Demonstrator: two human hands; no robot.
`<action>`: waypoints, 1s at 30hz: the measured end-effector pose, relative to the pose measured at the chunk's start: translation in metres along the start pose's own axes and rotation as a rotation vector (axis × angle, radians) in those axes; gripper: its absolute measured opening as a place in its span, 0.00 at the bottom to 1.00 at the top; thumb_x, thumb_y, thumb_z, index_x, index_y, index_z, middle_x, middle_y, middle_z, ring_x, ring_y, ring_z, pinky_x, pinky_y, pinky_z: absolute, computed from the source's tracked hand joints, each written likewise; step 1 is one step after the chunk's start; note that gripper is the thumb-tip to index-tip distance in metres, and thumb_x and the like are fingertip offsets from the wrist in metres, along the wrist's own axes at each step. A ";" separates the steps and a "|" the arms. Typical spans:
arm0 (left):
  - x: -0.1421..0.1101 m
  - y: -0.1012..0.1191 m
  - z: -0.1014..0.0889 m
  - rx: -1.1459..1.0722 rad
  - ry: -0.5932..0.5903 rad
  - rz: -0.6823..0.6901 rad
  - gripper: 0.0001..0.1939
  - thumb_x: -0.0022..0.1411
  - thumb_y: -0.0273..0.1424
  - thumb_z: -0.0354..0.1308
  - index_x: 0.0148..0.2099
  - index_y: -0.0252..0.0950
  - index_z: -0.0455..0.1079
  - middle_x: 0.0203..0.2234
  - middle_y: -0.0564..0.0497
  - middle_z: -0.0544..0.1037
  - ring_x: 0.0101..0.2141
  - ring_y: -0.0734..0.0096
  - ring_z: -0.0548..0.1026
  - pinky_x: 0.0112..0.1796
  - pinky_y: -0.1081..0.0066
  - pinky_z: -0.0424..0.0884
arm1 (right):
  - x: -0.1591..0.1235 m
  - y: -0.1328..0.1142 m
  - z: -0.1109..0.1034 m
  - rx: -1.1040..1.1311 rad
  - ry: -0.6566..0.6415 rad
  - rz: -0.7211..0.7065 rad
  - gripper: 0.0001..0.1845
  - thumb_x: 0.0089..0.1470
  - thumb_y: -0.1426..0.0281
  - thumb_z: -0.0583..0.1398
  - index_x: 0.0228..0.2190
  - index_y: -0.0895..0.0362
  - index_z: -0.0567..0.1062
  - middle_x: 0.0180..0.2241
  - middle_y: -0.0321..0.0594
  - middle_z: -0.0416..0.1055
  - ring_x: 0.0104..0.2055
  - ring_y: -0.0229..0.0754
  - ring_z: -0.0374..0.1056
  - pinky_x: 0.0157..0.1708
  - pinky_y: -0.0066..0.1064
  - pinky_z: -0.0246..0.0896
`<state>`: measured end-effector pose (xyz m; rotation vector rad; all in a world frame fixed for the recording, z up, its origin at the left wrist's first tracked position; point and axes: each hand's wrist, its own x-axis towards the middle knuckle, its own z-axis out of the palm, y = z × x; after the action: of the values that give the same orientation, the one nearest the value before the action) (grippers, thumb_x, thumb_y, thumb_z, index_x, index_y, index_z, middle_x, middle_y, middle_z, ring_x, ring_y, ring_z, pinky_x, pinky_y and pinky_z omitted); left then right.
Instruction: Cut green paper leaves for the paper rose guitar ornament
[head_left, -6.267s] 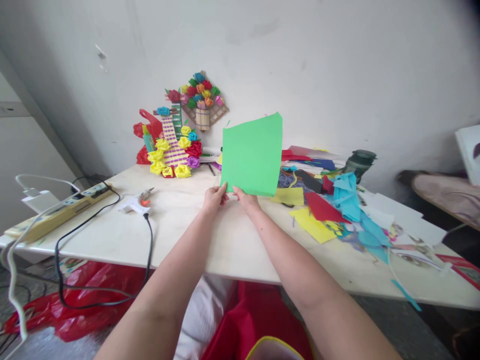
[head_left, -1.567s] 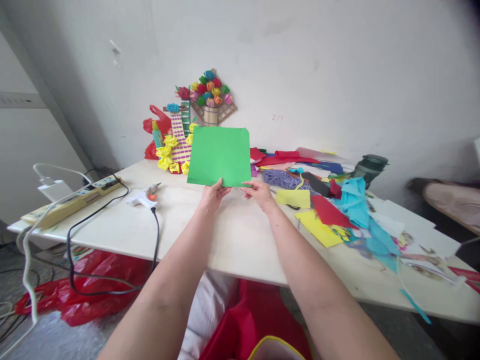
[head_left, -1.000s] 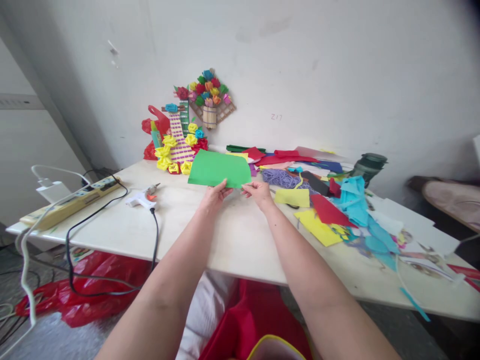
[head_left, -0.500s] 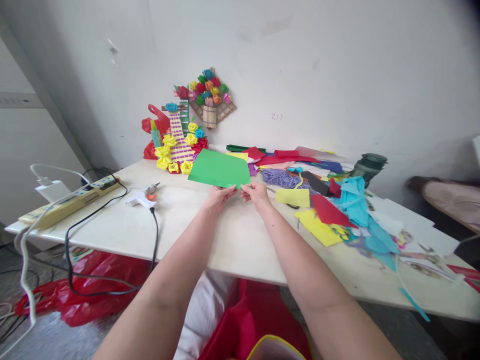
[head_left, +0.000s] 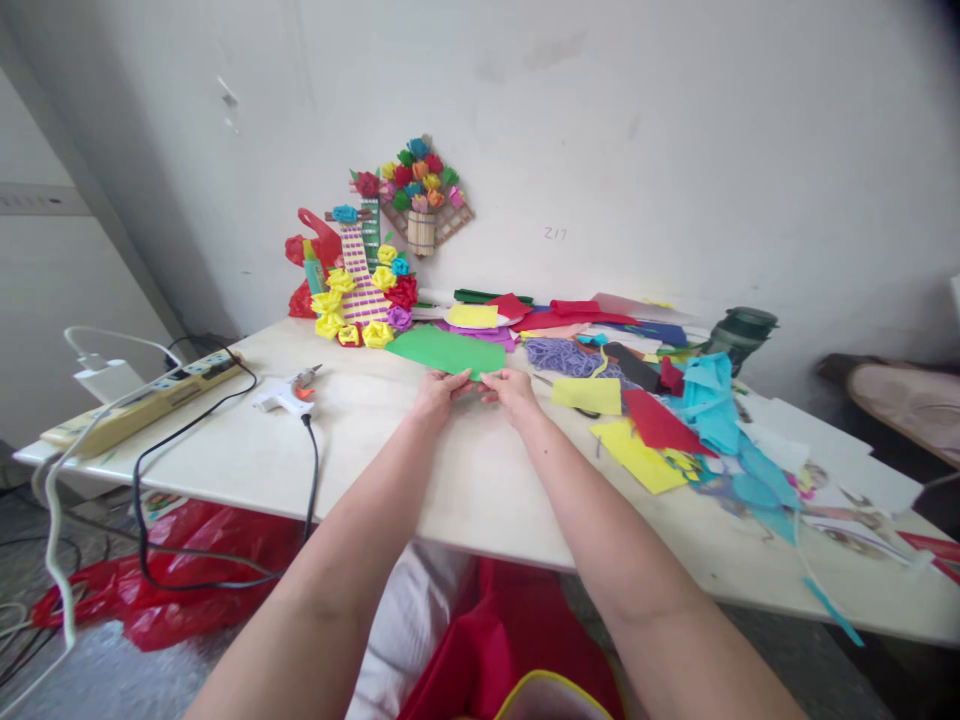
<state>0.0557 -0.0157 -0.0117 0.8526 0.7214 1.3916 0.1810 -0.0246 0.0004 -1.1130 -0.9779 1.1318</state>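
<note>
A sheet of green paper (head_left: 450,350) slants away from me above the table, seen nearly edge-on. My left hand (head_left: 444,393) pinches its near edge, thumb on top. Close beside it, my right hand (head_left: 510,388) grips the same edge near the right corner. The two thumb tips almost meet. The fingers under the sheet are partly hidden. To the right of my right hand lies a yellow paper piece (head_left: 586,396), with scissors partly covered beneath it.
A white glue gun (head_left: 285,397) with a black cord lies left, near a power strip (head_left: 142,410). Paper-flower crafts (head_left: 365,285) stand at the back wall. Purple yarn (head_left: 562,357), red paper (head_left: 664,422), blue crepe paper (head_left: 703,395) and a dark bottle (head_left: 739,338) crowd the right side.
The green sheet, held up facing me earlier, has tipped down and away to a flatter slant. My left hand has slid right along the edge, closer to my right hand.
</note>
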 end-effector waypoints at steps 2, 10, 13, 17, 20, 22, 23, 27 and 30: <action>0.000 0.000 0.000 -0.009 0.003 -0.006 0.06 0.43 0.21 0.66 0.22 0.28 0.70 0.17 0.50 0.74 0.21 0.75 0.73 0.33 0.73 0.72 | -0.001 0.000 0.002 -0.009 0.023 -0.015 0.09 0.42 0.80 0.62 0.16 0.60 0.69 0.13 0.33 0.67 0.16 0.33 0.65 0.12 0.20 0.61; 0.006 -0.002 -0.001 -0.059 0.128 0.002 0.09 0.43 0.20 0.66 0.21 0.29 0.67 0.16 0.51 0.72 0.20 0.75 0.72 0.33 0.72 0.71 | 0.001 0.006 0.003 0.012 -0.032 -0.108 0.09 0.33 0.72 0.66 0.18 0.60 0.71 0.14 0.31 0.66 0.17 0.33 0.64 0.16 0.23 0.62; 0.006 -0.001 -0.002 -0.094 0.121 0.006 0.09 0.44 0.19 0.65 0.21 0.29 0.67 0.15 0.52 0.72 0.21 0.76 0.73 0.35 0.72 0.71 | 0.001 0.008 0.002 0.025 -0.094 -0.150 0.12 0.30 0.70 0.67 0.22 0.60 0.72 0.14 0.29 0.67 0.17 0.33 0.64 0.17 0.24 0.63; 0.003 0.001 -0.003 -0.109 0.075 -0.031 0.05 0.47 0.20 0.63 0.24 0.29 0.70 0.16 0.51 0.73 0.22 0.76 0.73 0.34 0.73 0.71 | 0.000 0.008 0.002 -0.044 -0.128 -0.225 0.16 0.29 0.68 0.67 0.26 0.60 0.75 0.14 0.30 0.67 0.17 0.33 0.63 0.18 0.25 0.63; 0.001 0.003 -0.003 -0.106 0.045 -0.073 0.05 0.51 0.22 0.61 0.24 0.29 0.70 0.18 0.49 0.75 0.23 0.74 0.74 0.33 0.73 0.71 | -0.001 0.007 0.003 -0.102 -0.106 -0.290 0.15 0.30 0.64 0.67 0.23 0.59 0.76 0.14 0.30 0.67 0.16 0.32 0.62 0.18 0.25 0.62; 0.001 0.003 -0.003 -0.103 0.032 -0.084 0.05 0.52 0.23 0.60 0.24 0.29 0.71 0.18 0.48 0.75 0.23 0.73 0.74 0.33 0.73 0.71 | -0.001 0.006 0.003 -0.119 -0.092 -0.310 0.14 0.30 0.62 0.67 0.20 0.59 0.75 0.13 0.30 0.66 0.15 0.32 0.61 0.17 0.25 0.61; 0.001 0.003 -0.003 -0.104 0.029 -0.084 0.06 0.52 0.24 0.60 0.24 0.29 0.71 0.18 0.47 0.75 0.23 0.73 0.74 0.33 0.72 0.71 | -0.001 0.006 0.002 -0.118 -0.087 -0.310 0.14 0.30 0.62 0.67 0.18 0.59 0.74 0.12 0.30 0.65 0.15 0.31 0.60 0.17 0.25 0.60; 0.001 0.002 -0.002 -0.114 -0.014 -0.081 0.06 0.51 0.24 0.61 0.25 0.27 0.71 0.21 0.45 0.76 0.26 0.71 0.75 0.36 0.71 0.71 | 0.000 0.006 0.001 -0.074 -0.085 -0.276 0.14 0.30 0.63 0.67 0.18 0.59 0.73 0.12 0.30 0.66 0.14 0.31 0.60 0.17 0.24 0.61; -0.001 0.001 -0.001 -0.120 -0.054 -0.081 0.05 0.50 0.23 0.63 0.25 0.26 0.72 0.23 0.44 0.77 0.27 0.71 0.76 0.40 0.69 0.70 | 0.001 0.007 0.001 -0.031 -0.093 -0.246 0.12 0.32 0.64 0.67 0.19 0.59 0.73 0.13 0.31 0.67 0.15 0.32 0.62 0.18 0.24 0.62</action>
<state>0.0542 -0.0163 -0.0115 0.7563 0.6181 1.3207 0.1794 -0.0227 -0.0059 -0.9415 -1.1741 0.9780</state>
